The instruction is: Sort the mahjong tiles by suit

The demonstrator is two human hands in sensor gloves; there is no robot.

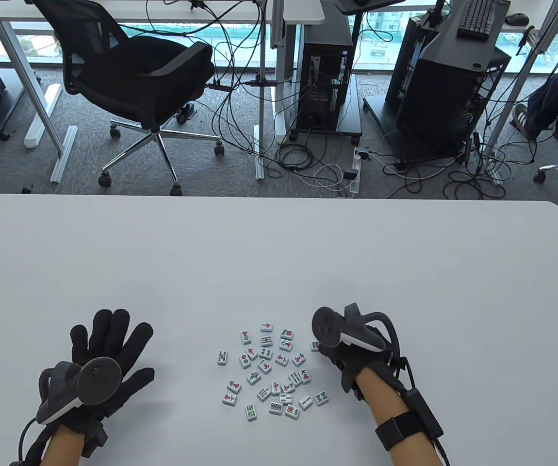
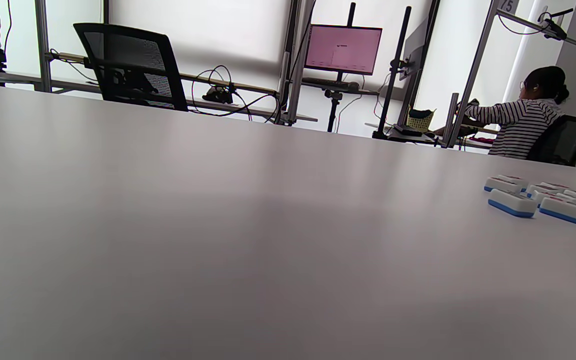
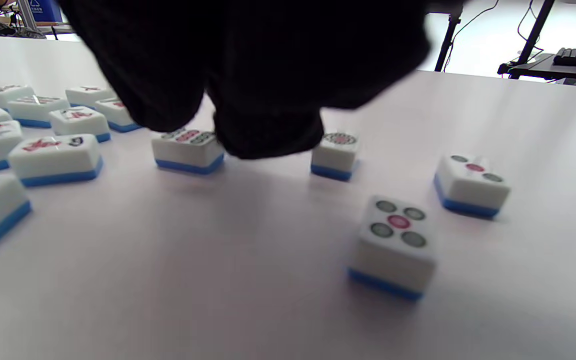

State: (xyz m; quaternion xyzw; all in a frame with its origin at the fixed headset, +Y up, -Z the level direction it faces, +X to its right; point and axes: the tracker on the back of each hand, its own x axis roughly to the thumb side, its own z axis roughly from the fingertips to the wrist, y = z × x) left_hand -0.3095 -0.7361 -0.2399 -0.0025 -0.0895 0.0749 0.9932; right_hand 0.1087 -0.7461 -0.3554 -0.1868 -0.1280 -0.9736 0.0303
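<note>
White over blue plastic: small rectangular mahjong tiles (image 1: 269, 369), scattered face up in a loose cluster on the pale grey table (image 1: 279, 252), between the two hands.

To the left of the cluster and well apart from it, the black-gloved left hand (image 1: 106, 357): palm down on the table, fingers straight and fanned out, holding nothing, with a dark grey tracker (image 1: 92, 383) strapped across its back. From that wrist, only the cluster's nearest tiles low at the right edge, none within reach of the fingers.

At the cluster's right edge, the black-gloved right hand (image 1: 344, 354), knuckles up and fingers hidden beneath its own tracker in the table view. One white tile (image 1: 315, 345) half covered just at its fingertips. From the right wrist, dark fingertips (image 3: 268, 135) hanging low over the table, set between a tile with red and green marks (image 3: 188, 150) on one side and a single-circle tile (image 3: 335, 155) on the other. Unclear whether pinching, touching or merely hovering. Closer to the wrist and off to the side, a five-dot tile (image 3: 395, 240) and a three-dot tile (image 3: 470, 182), both clear of the fingers.
</note>
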